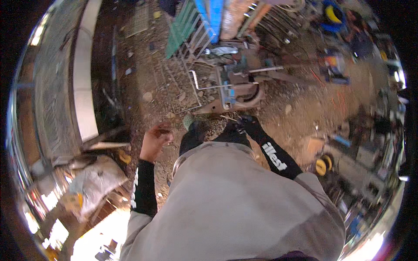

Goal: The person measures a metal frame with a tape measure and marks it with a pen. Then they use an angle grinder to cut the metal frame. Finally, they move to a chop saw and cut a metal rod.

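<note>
My left hand is bare below a black sleeve and hangs left of my legs. Its fingers are loosely bent and apart, with nothing seen in them. My right hand, in a dark glove, is closed in front of my lap around a thin pale rod that points left. Just beyond it stands a rusty metal work stand with a blue part on its left side. A thin bent metal rod with a whitish end reaches across to it.
A green metal grille and blue panels stand ahead. A long pale beam runs along the left. Whitish sacking lies behind my left arm. Yellow discs and clutter sit at right, on dirt ground with scattered stones.
</note>
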Demonstrator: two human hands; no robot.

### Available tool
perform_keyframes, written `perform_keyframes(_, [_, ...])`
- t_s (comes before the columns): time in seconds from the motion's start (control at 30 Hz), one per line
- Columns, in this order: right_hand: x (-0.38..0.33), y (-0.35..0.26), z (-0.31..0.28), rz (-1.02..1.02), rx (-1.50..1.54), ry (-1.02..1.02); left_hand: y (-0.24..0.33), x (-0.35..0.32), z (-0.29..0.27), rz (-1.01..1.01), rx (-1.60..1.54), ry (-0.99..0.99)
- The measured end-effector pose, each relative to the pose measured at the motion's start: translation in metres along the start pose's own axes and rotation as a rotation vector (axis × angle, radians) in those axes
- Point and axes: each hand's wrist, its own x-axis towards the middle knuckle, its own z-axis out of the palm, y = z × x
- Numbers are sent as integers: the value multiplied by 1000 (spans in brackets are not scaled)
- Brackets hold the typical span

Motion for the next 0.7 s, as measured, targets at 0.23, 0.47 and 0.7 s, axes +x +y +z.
perform_keyframes(0.23, [-30,50,-38,-258,-799,643,-55,51,-15,80,663,-147])
perform_keyframes(0.47, [-36,40,-77,-449,481,787,-170,97,-88,-486,493,-98])
perform_keyframes(0.7, [99,93,-158,-348,-470,1104,-192,10,-121,-632,-130,180])
